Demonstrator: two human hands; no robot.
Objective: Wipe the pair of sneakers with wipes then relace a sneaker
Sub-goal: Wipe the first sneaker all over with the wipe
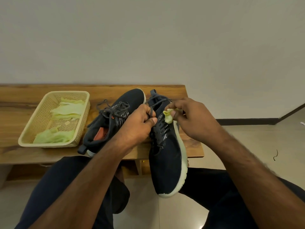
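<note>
Two dark navy sneakers with pale soles are in view. One sneaker [113, 123] lies on the wooden bench [24, 104], toe pointing away, its grey laces loose. The other sneaker [168, 159] is held over the bench's front edge with its toe toward me. My left hand [140, 123] grips this sneaker at the lace area, thumb on the eyelets. My right hand [189, 118] pinches a crumpled yellow-green wipe [168, 115] against the sneaker's upper side near the laces.
A cream plastic basket [33, 129] with several yellow-green wipes [54, 135] stands on the bench at the left. A plain wall rises behind the bench. My dark-trousered legs are below, over a tiled floor. A small dark scrap [275, 155] lies on the floor at the right.
</note>
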